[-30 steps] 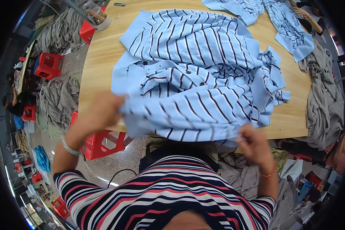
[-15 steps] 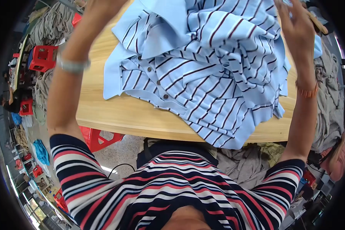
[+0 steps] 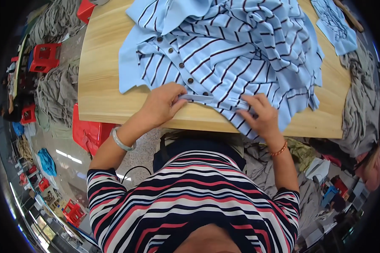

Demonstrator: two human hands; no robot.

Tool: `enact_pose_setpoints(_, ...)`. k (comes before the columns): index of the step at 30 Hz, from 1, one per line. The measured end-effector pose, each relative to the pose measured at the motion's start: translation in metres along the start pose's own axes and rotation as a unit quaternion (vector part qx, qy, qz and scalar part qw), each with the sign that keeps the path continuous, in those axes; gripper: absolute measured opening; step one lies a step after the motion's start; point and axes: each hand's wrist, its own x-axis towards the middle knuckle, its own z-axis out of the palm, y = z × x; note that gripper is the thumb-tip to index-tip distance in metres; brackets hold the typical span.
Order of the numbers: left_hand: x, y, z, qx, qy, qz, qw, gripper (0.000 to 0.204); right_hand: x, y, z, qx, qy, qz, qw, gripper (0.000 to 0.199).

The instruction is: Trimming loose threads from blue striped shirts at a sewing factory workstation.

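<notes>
Light-blue striped button-front shirt (image 3: 228,50) lying crumpled across the pale wooden table (image 3: 101,84), its hem hanging over the near edge, bare wood lying open to the left, left hand (image 3: 162,105) pinching the hem, right hand (image 3: 259,114) pressing it with spread fingers.

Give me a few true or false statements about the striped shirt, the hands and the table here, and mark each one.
1. The light blue striped shirt lies on a wooden table. True.
2. The left hand is pinching the shirt's hem near the table's near edge. True.
3. The right hand is raised in the air, clear of the shirt. False: it rests on the shirt's lower edge.
4. The shirt's button placket is visible. True.
5. The stool left of the table is green. False: it is red.
</notes>
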Motion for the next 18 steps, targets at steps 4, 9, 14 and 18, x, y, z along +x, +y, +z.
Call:
enact_pose_setpoints(4, -0.017, 0.020, 0.005, -0.116, -0.112, -0.082, 0.984, 0.021, -0.015, 0.044, -0.019, -0.119, 0.039, -0.039, 0.991, 0.031)
enact_pose_setpoints(9, -0.010, 0.030, 0.037, -0.007, 0.014, 0.108, 0.994, 0.024, -0.005, 0.027, -0.030, -0.135, 0.070, -0.002, 0.988, 0.027)
enact_pose_setpoints(14, 0.024, 0.031, 0.066, 0.033, 0.122, 0.191, 0.973, 0.025, -0.034, -0.019, -0.017, -0.060, 0.105, 0.091, 0.989, 0.026)
enact_pose_setpoints(18, 0.033, 0.017, 0.070, -0.177, 0.036, 0.069, 0.981, 0.010, -0.056, -0.055, 0.003, 0.009, 0.086, 0.123, 0.989, 0.025)
